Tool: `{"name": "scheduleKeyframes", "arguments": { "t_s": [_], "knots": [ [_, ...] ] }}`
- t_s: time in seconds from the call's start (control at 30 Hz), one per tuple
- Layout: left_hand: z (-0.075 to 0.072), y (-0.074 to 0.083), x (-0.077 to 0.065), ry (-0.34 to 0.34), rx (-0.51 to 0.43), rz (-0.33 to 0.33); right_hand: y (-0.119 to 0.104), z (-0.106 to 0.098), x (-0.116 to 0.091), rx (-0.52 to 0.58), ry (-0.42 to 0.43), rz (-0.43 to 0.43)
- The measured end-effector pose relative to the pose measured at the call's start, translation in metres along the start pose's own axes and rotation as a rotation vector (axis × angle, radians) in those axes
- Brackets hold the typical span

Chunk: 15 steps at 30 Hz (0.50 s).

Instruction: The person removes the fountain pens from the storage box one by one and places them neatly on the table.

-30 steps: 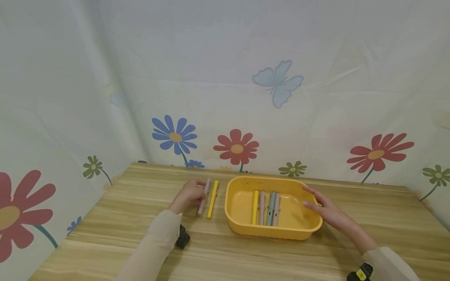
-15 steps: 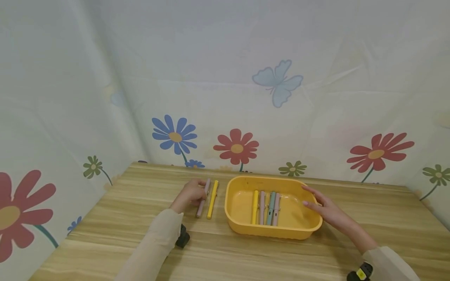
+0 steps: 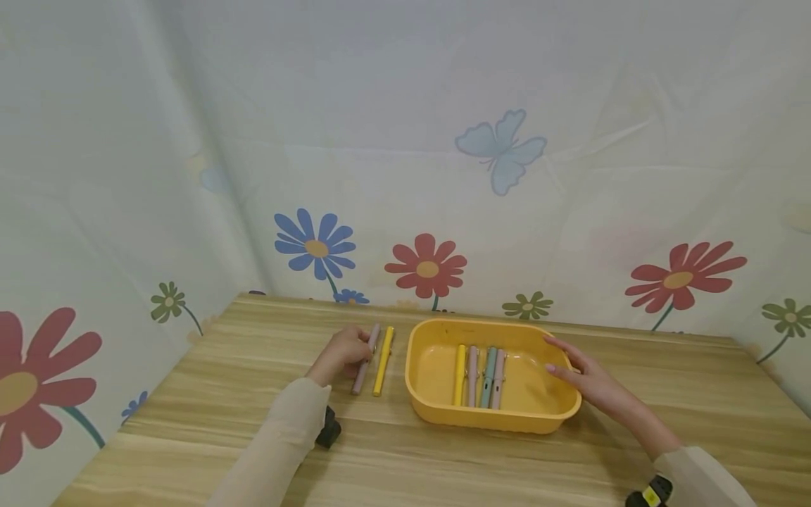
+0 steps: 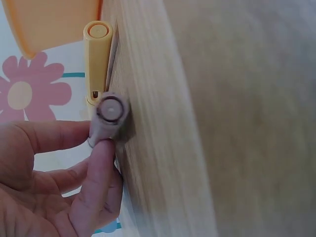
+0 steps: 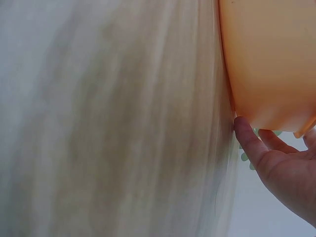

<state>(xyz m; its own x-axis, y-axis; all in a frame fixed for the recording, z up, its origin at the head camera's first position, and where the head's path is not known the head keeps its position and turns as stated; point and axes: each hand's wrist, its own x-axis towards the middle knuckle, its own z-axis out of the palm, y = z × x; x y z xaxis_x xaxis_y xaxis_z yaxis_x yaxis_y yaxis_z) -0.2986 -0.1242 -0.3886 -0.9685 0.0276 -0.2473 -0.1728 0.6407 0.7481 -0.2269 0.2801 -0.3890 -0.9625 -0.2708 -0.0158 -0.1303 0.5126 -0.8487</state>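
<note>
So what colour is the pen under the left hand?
Pale pink pen, clearest in the head view.

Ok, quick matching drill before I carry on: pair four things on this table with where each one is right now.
Things:
1. pink pen
2. yellow pen
3. teal pen
4. right hand

Places:
A. inside the yellow tray
B. on the tray's right rim
C. gripped by the left hand
D. on the table between the pink pen and the tray

Pairs: 1-C, 2-D, 3-A, 4-B
</note>
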Motion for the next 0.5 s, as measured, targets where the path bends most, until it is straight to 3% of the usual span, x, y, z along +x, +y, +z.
{"name": "scheduleKeyframes", "arguments": {
  "t_s": [0.5],
  "knots": [
    [-0.0027,-0.0008,-0.0033,-0.01,-0.053,-0.025,-0.0001,-0.0002,0.0001,0.015,-0.006,0.012]
  ]
}}
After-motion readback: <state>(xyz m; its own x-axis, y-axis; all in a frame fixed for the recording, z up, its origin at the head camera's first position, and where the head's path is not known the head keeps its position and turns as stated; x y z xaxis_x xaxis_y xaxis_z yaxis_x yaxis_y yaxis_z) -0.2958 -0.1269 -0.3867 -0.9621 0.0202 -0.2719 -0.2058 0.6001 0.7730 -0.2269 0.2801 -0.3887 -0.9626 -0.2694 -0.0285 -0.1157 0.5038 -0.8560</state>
